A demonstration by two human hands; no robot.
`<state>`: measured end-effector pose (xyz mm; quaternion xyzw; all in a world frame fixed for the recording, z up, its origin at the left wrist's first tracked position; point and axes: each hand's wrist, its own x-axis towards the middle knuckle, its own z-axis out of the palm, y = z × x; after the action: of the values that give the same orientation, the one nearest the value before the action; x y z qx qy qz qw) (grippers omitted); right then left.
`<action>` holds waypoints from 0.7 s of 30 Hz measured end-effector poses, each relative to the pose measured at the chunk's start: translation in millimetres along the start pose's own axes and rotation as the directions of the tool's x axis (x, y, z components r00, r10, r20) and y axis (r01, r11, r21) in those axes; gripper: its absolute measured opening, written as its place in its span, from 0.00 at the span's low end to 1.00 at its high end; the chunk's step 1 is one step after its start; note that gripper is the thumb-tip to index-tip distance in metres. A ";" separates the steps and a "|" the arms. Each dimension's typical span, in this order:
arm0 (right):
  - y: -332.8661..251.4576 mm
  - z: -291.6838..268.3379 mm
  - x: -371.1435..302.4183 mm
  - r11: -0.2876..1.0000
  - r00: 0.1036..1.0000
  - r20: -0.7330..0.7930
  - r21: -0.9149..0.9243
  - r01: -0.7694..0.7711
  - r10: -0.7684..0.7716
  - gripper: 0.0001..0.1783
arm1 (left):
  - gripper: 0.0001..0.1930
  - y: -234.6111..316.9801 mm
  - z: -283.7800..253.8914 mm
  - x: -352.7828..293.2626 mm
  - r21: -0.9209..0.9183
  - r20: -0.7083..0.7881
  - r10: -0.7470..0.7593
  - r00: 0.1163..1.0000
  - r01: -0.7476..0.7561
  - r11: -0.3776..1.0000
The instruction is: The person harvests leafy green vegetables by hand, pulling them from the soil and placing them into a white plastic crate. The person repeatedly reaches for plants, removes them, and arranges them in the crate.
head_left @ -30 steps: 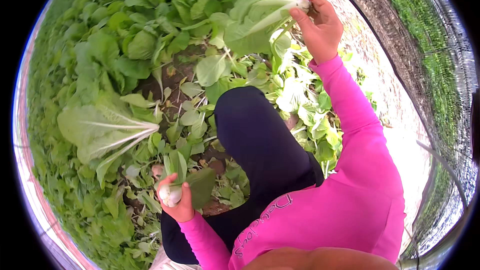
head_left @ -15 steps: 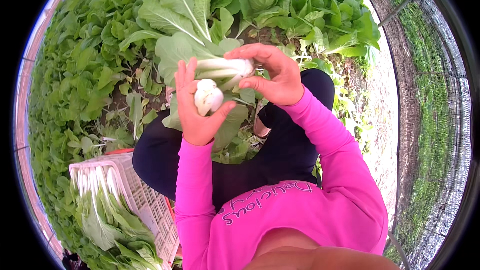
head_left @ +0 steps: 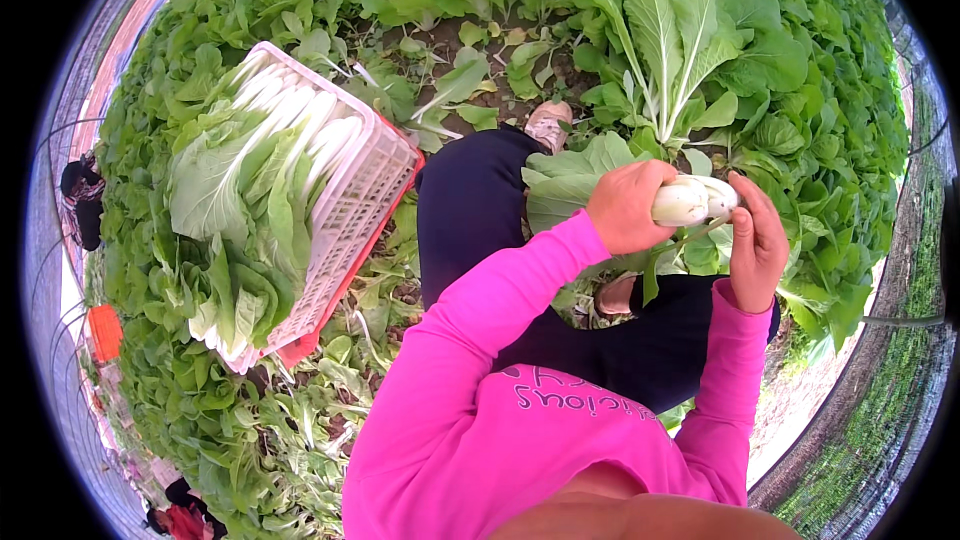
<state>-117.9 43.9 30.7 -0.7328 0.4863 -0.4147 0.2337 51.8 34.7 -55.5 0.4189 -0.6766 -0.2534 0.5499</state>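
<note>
My left hand (head_left: 632, 208) is closed round the white stalks of bok choy (head_left: 682, 202). Their thick pale bases stick out to the right of my fist, and broad green leaves trail out on its left. Whether this is one head or two pressed together, I cannot tell. At the base end, my right hand (head_left: 757, 245) has its fingers against the white stalk ends, with the thumb pressing on a thin green leaf stem (head_left: 697, 231) that hangs down toward my lap. Both hands are above my bent legs.
A pale slatted crate (head_left: 345, 230), edged in red below, stands at my left, heaped with bok choy. Growing greens (head_left: 690, 50) surround me ahead. Loose leaves (head_left: 310, 420) litter the ground. Two people (head_left: 88, 202) and an orange-red container (head_left: 103, 332) are at the far left.
The view has swung left, bringing the crate further in. My left hand has gone from spread fingers to a closed grip on the bok choy. My right fingers have shifted round its base.
</note>
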 end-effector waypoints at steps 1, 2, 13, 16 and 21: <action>-3.9 1.7 0.4 0.998 1.000 -0.031 -0.061 -0.002 0.000 0.14 | 0.26 -1.7 -0.6 -0.7 0.014 0.000 -0.003 1.000 0.003 1.000; -5.2 0.2 1.5 0.993 0.998 -0.064 -0.122 -0.009 0.001 0.12 | 0.26 -2.0 2.4 1.7 0.027 0.002 -0.006 1.000 0.005 1.000; 30.4 -27.0 12.7 0.563 0.976 -0.073 0.825 -0.055 0.203 0.08 | 0.24 -3.0 19.8 9.8 0.017 0.030 -0.370 0.928 0.370 0.929; 71.4 -42.2 9.6 0.957 0.976 -0.213 -0.268 -0.111 0.054 0.12 | 0.25 -4.4 28.0 12.5 -0.076 0.050 -0.349 0.936 0.352 0.933; 70.5 -11.6 -10.0 0.981 0.994 -0.056 0.178 -0.081 0.092 0.20 | 0.35 4.0 27.4 11.4 -0.166 0.185 -0.406 0.895 0.436 0.885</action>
<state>-166.0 24.2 -19.4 -0.6738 0.4864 -0.4685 0.2997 24.0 24.0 -53.6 0.4782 -0.5780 -0.4641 0.4710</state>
